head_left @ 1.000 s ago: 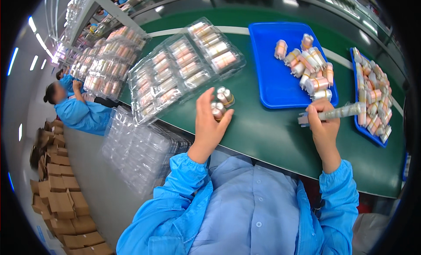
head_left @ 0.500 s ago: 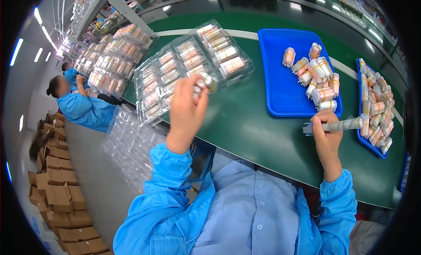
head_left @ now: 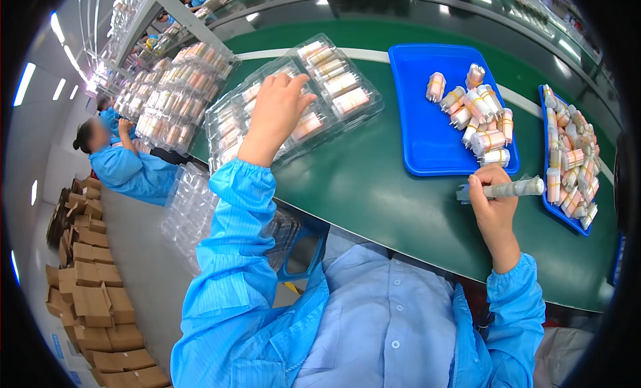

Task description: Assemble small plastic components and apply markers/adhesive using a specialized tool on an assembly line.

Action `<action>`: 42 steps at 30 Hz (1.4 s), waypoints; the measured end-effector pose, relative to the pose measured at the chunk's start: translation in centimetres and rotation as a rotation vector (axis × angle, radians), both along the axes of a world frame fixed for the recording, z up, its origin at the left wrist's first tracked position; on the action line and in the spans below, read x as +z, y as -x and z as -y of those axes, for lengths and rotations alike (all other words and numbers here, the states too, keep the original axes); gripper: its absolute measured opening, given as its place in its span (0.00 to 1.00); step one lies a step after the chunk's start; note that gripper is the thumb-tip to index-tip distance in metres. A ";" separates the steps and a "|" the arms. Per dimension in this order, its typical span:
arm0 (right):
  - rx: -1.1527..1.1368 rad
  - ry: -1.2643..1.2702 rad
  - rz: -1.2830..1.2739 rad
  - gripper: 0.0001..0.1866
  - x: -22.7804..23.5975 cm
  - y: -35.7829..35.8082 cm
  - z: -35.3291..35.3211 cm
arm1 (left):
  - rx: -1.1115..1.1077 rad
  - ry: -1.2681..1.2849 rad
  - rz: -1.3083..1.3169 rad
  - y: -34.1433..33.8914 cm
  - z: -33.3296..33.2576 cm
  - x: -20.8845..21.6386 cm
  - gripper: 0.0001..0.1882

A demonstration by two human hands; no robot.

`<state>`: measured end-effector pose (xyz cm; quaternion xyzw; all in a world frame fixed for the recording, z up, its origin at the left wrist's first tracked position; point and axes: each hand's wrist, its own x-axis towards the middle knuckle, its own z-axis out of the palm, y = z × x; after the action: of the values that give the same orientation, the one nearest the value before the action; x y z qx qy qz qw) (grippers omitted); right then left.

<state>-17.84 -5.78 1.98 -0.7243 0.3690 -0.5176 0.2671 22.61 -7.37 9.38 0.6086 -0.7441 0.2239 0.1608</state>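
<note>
My left hand (head_left: 277, 114) is over a clear plastic blister tray (head_left: 374, 111), its fingers bent down among the slots. The thumb and index finger show, but what lies beneath the fingers is hidden. Pale pink and white cylinders (head_left: 350, 101) with yellow bands fill several slots around it. Closed round its middle, my right hand (head_left: 495, 204) holds a long pale rod (head_left: 521, 187), seemingly wrapped in translucent film, with a bluish end at the left. Just beyond that hand, a blue tray (head_left: 427, 144) holds loose banded cylinders (head_left: 477, 104).
A second blue tray (head_left: 567, 221) heaped with cylinders stands at the right. Stacked filled blister trays (head_left: 177, 98) rise at the back left. Empty clear trays (head_left: 183, 218) lie below the table edge. Cardboard boxes (head_left: 93, 304) and a person in blue (head_left: 130, 168) are farther left.
My left hand has moved up and slightly left, down onto the blister tray; the silvery-ended cylinder at its fingers no longer shows. My right hand has shifted only slightly, still holding the rod.
</note>
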 end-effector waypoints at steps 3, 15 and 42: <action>0.000 0.058 -0.015 0.09 0.2 0.3 0.1 | -0.012 0.028 -0.107 0.8 0.3 -1.0 0.14; 0.077 -0.029 -0.005 0.09 -1.3 -0.6 0.4 | -0.246 0.032 -0.433 18.9 10.8 -6.3 0.10; 0.024 -0.025 0.111 0.09 0.9 0.7 0.4 | -0.536 -0.293 -0.826 21.2 -6.3 -7.5 0.22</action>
<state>-18.53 -6.14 2.88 -0.6956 0.3512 -0.5490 0.3023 1.46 -1.08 1.84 0.4503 -0.7720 -0.1909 0.4059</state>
